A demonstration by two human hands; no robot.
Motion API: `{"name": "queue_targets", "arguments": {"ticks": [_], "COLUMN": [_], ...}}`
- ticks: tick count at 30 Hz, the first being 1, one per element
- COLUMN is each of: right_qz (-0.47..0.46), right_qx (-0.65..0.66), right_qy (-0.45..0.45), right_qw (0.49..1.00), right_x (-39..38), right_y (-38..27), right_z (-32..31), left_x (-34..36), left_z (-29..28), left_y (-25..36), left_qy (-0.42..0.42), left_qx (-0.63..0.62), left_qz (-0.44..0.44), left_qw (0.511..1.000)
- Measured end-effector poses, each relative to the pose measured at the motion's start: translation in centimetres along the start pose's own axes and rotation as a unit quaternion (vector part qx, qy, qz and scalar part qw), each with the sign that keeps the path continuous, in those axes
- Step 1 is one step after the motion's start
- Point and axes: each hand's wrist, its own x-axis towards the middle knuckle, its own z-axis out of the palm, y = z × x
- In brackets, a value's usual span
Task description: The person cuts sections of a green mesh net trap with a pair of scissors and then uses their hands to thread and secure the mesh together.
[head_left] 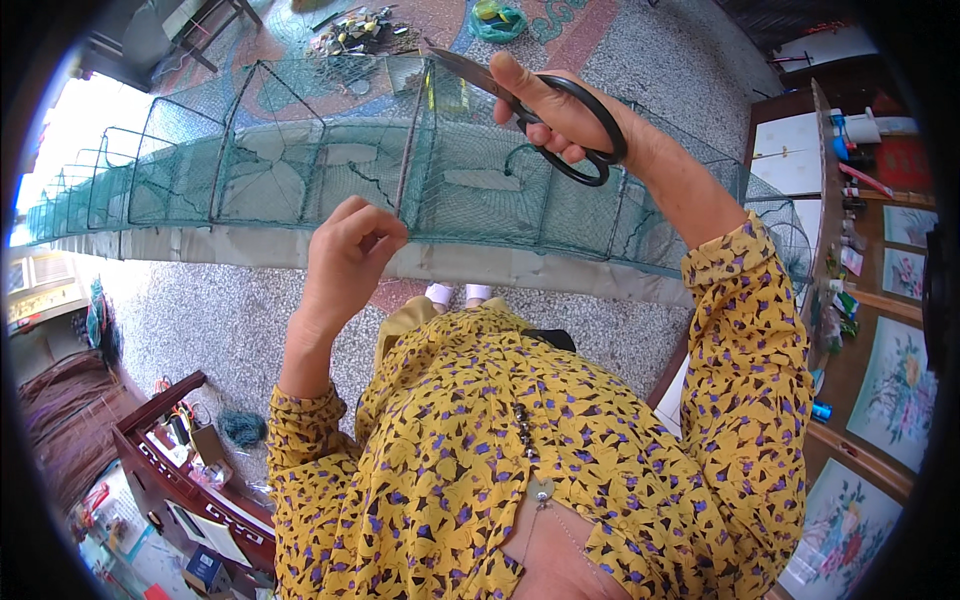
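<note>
A long green mesh net trap (480, 218), stretched over dark rectangular frames, runs from side to side in front of me above a pale, long surface. My left hand (348, 258) is closed in a pinch at the near lower edge of the net, beside one upright frame rod (410, 160). Whatever lies between those fingertips is too small to make out. Above the net, my right hand (560, 118) holds a pair of black-handled scissors (478, 76). Their loops hang around the hand, and the blades point up and left, near the top of the frame rod.
Beyond the net, a heap of small odds and ends (365, 35) lies on the floor near a green plastic bag (497, 22). At lower left stands a dark red wooden cabinet (160, 490), with a clump of green netting (242, 428) beside it. A cluttered shelf (850, 240) lines the right.
</note>
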Motion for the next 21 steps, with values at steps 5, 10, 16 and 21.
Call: {"name": "queue_targets", "arguments": {"ticks": [5, 10, 16, 21], "right_qz": [-0.013, -0.018, 0.011, 0.035], "right_qx": [-0.002, 0.001, 0.185, 0.320], "right_qy": [-0.004, -0.026, -0.153, -0.192], "right_qw": [1.000, 0.999, 0.971, 0.927], "right_x": [0.5, 0.4, -4.1, -7.1], "right_y": [-0.2, -0.4, 0.4, 1.6], "right_z": [0.1, 0.8, 0.4, -1.1], "left_x": [-0.2, -1.0, -2.7, -3.0], "left_z": [-0.3, -1.3, -2.6, -3.5], "left_y": [-0.2, -0.7, -0.4, -0.9], "left_qy": [0.017, 0.036, 0.057, 0.052], "left_qx": [0.014, 0.013, 0.035, 0.054], "left_qz": [-0.010, -0.016, -0.040, -0.060], "left_qw": [1.000, 0.999, 0.997, 0.995]}}
